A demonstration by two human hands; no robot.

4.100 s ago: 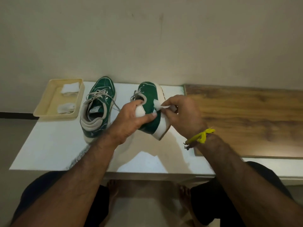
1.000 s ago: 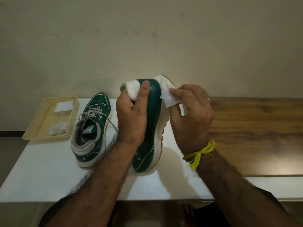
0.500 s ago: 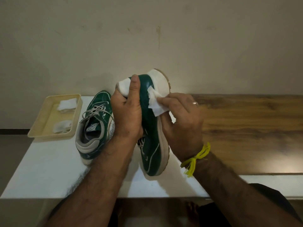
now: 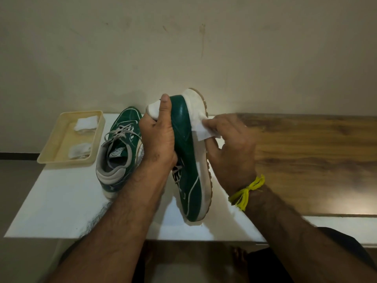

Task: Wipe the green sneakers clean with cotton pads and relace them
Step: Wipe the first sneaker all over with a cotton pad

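I have the raised green sneaker (image 4: 186,160) held above the white table (image 4: 61,211), turned on its side with its white midsole facing right. My left hand (image 4: 158,137) grips it round the heel end, thumb lying up the green side. My right hand (image 4: 230,148) pinches a white cotton pad (image 4: 202,131) against the midsole near the heel. The grip sits high on the shoe and the toe hangs free, so a hard wipe could, I think, swing the sneaker in my palm or drop it on the table edge. The pad is held only by its edge under my fingertips; it may fold or slip out, leaving bare fingers smearing dirt. The loose laces (image 4: 176,172) dangle under my wrist and could snag. The second sneaker (image 4: 120,148) stands just left, beside the cream tray (image 4: 98,139) of spare cotton pads (image 4: 85,123).
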